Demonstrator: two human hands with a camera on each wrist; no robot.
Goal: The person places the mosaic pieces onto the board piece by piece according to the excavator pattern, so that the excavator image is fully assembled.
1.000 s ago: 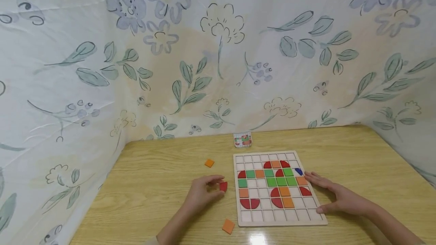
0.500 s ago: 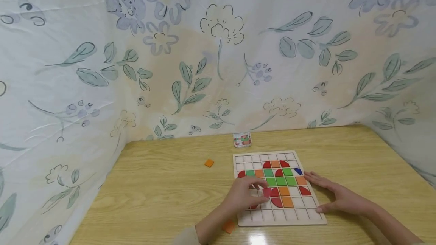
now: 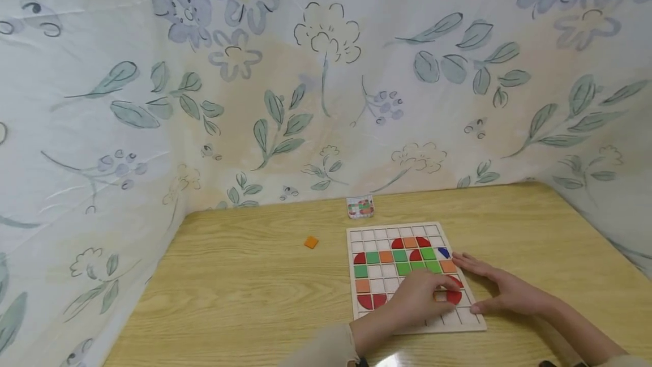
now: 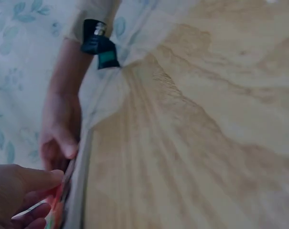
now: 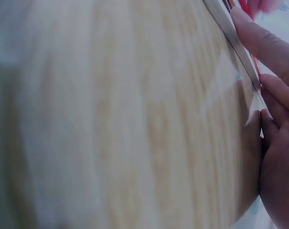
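My left hand (image 3: 415, 299) reaches over the white grid board (image 3: 377, 234), its thumb and fingertips pinching a red quarter-circle tile (image 3: 454, 297). That tile is over the board's right side, just below another red quarter-circle tile (image 3: 457, 282). With fingers extended, my right hand (image 3: 514, 286) touches the board's right edge; its thumb lies near the lower right corner. The left wrist view shows my left hand (image 4: 17, 188) at the tilted board edge, with the right hand (image 4: 60, 126) beyond. In the right wrist view, the right hand's fingers (image 5: 271, 45) lie along the edge.
Red, green and orange tiles fill several squares, and a blue tile (image 3: 444, 252) lies near the upper right. An orange square tile (image 3: 311, 242) lies on the wooden table (image 3: 244, 276) left of the board. A small pattern card (image 3: 360, 207) is behind it. Floral cloth (image 3: 326, 89) surrounds the table.
My left hand has carried the red quarter-circle tile from the table left of the board across to its right side. Its forearm now covers the lower orange tile. The right hand stays put.
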